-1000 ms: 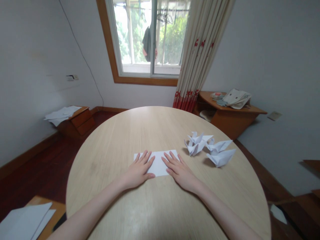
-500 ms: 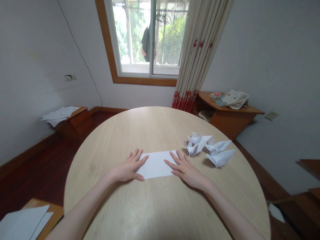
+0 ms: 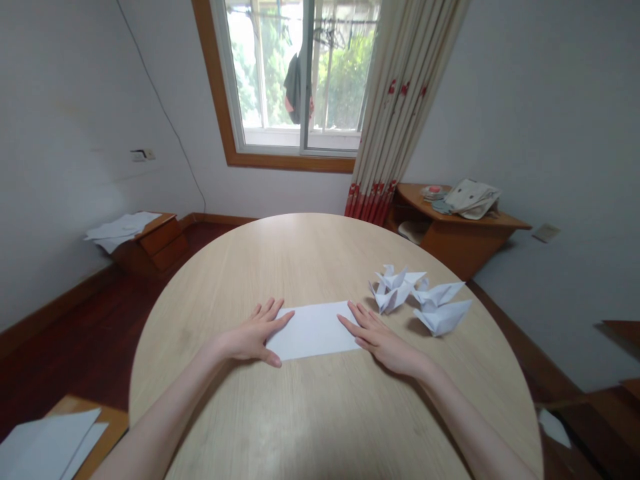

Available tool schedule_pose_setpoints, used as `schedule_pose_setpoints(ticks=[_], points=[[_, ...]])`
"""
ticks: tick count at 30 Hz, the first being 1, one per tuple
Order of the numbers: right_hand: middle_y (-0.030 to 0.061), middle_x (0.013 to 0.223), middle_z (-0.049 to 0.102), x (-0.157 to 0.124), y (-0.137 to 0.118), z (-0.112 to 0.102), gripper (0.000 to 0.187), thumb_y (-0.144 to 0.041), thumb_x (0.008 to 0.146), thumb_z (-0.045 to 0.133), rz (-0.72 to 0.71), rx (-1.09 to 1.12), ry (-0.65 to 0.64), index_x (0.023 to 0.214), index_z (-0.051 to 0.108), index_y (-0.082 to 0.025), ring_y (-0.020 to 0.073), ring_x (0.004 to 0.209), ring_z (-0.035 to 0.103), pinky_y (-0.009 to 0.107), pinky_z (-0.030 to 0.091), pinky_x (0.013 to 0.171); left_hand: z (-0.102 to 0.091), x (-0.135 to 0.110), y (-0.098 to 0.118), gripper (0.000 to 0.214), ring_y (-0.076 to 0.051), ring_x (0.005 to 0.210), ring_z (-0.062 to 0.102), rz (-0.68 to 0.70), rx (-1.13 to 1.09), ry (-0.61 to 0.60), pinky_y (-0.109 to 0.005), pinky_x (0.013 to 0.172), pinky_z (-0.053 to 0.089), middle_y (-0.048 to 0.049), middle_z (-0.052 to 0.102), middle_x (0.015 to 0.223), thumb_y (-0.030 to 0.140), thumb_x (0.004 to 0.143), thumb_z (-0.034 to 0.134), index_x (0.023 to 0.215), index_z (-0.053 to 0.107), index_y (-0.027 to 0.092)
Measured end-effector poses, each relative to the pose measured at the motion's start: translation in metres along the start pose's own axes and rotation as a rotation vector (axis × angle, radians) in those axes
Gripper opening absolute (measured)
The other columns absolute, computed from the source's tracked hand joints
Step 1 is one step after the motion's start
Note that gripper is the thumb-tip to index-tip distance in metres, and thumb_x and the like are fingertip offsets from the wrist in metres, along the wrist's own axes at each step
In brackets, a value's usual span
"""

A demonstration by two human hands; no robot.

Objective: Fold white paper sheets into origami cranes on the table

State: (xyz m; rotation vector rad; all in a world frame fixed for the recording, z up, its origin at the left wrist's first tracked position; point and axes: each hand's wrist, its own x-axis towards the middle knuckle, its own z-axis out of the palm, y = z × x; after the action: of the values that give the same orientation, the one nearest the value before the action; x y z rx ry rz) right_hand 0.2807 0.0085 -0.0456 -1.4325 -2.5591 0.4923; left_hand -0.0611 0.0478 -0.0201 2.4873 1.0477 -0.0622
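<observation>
A white oblong sheet of paper (image 3: 315, 330) lies flat near the middle of the round wooden table (image 3: 300, 413). On its left end rests my left hand (image 3: 255, 337), palm down with the fingers spread. My right hand (image 3: 383, 340) lies flat across the paper's right end, its fingers stretched out and slightly apart. The ends of the sheet are partly hidden under both hands. Just beyond my right hand stand several folded paper cranes (image 3: 443, 317) in white, grouped close together.
At lower left, white sheets (image 3: 50, 443) lie on a wooden surface. More papers (image 3: 123, 227) cover a low cabinet (image 3: 163, 243) at far left. A corner desk (image 3: 470, 233) behind the table bears a cloth bag (image 3: 473, 199). A curtain (image 3: 395, 113) hangs beside the window.
My hands have slid apart along the paper, the left one leftward and the right one rightward, baring more of the sheet between them. The cranes stay in place.
</observation>
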Motion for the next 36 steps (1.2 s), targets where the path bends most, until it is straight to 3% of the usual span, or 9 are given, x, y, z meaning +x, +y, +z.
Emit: schedule_pose_setpoints(ticks=[3,7,10,15,21,28,31,34,36], points=[[0.0004,0.157,0.002,0.000,0.004,0.003,0.056,-0.019,0.098,0.037,-0.021,-0.012,0.030,0.149,0.022,-0.035,0.0229,0.144,0.002,0.051,0.015,0.116,-0.001,0.000,0.002,0.101,-0.039,0.141,-0.009,-0.023,-0.005,-0.006,-0.061,0.111,0.011,-0.0190,-0.003,0.156,0.057,0.075,0.069,0.152,0.013,0.025],[0.0052,0.157,-0.003,0.000,0.009,0.010,0.063,-0.019,0.097,0.038,-0.014,-0.043,0.075,0.152,0.009,-0.028,0.0227,0.143,0.000,0.050,0.015,0.117,0.000,0.001,0.003,0.114,-0.037,0.142,-0.008,-0.003,-0.045,0.016,-0.061,0.112,0.008,-0.0211,-0.001,0.156,0.056,0.073,0.071,0.152,-0.004,0.023],[0.0053,0.157,-0.002,0.000,0.011,0.013,0.065,-0.020,0.098,0.036,-0.016,-0.044,0.072,0.152,0.002,-0.029,0.0231,0.143,0.001,0.052,0.015,0.116,0.000,0.002,0.004,0.116,-0.037,0.142,-0.008,-0.010,-0.044,0.020,-0.061,0.112,0.008,-0.0201,-0.002,0.156,0.055,0.073,0.072,0.151,-0.008,0.025],[0.0066,0.158,0.001,0.000,0.012,0.016,0.063,-0.021,0.098,0.033,0.011,-0.017,0.057,0.152,0.000,-0.028,0.0231,0.144,-0.001,0.054,0.012,0.117,-0.003,0.001,0.012,0.112,-0.038,0.142,-0.004,-0.043,-0.032,0.021,-0.061,0.112,0.009,-0.0202,0.003,0.156,0.046,0.072,0.076,0.152,0.002,0.023],[0.0058,0.158,0.005,0.002,0.009,0.019,0.064,-0.019,0.097,0.033,0.034,0.023,0.072,0.153,0.002,-0.028,0.0223,0.144,-0.002,0.055,0.011,0.117,-0.008,0.000,0.022,0.109,-0.033,0.145,0.012,-0.019,-0.061,0.069,-0.061,0.113,0.002,-0.0169,0.020,0.156,0.032,0.068,0.081,0.152,0.012,0.027],[0.0064,0.159,0.009,0.003,0.002,0.021,0.065,-0.016,0.096,0.030,0.075,0.051,0.112,0.153,0.002,-0.026,0.0218,0.144,0.000,0.055,0.010,0.117,-0.007,0.000,0.028,0.104,-0.034,0.134,0.036,-0.065,-0.095,0.233,-0.061,0.113,0.004,-0.0145,0.043,0.143,0.032,0.066,0.082,0.150,0.021,0.026],[0.0050,0.159,0.013,0.003,-0.001,0.021,0.062,-0.019,0.097,0.028,0.096,0.083,0.129,0.153,0.002,-0.027,0.0221,0.145,0.002,0.054,0.010,0.117,-0.001,0.006,0.028,0.095,-0.032,0.127,0.043,-0.081,-0.125,0.335,-0.058,0.112,0.018,-0.0132,0.049,0.136,0.029,0.070,0.079,0.148,0.025,0.025],[0.0039,0.159,0.014,0.003,-0.007,0.019,0.059,-0.025,0.099,0.026,0.127,0.130,0.127,0.153,0.002,-0.026,0.0225,0.145,0.001,0.053,0.007,0.118,0.005,0.011,0.028,0.080,-0.028,0.116,0.050,-0.070,-0.170,0.452,-0.046,0.101,0.039,-0.0105,0.053,0.124,0.024,0.075,0.074,0.145,0.035,0.024],[0.0037,0.159,0.012,0.003,-0.013,0.017,0.060,-0.030,0.099,0.027,0.148,0.170,0.128,0.153,0.001,-0.025,0.0227,0.145,-0.001,0.052,0.004,0.118,0.008,0.012,0.029,0.066,-0.026,0.109,0.052,-0.049,-0.196,0.521,-0.041,0.095,0.043,-0.0083,0.055,0.115,0.022,0.079,0.069,0.140,0.043,0.024]])
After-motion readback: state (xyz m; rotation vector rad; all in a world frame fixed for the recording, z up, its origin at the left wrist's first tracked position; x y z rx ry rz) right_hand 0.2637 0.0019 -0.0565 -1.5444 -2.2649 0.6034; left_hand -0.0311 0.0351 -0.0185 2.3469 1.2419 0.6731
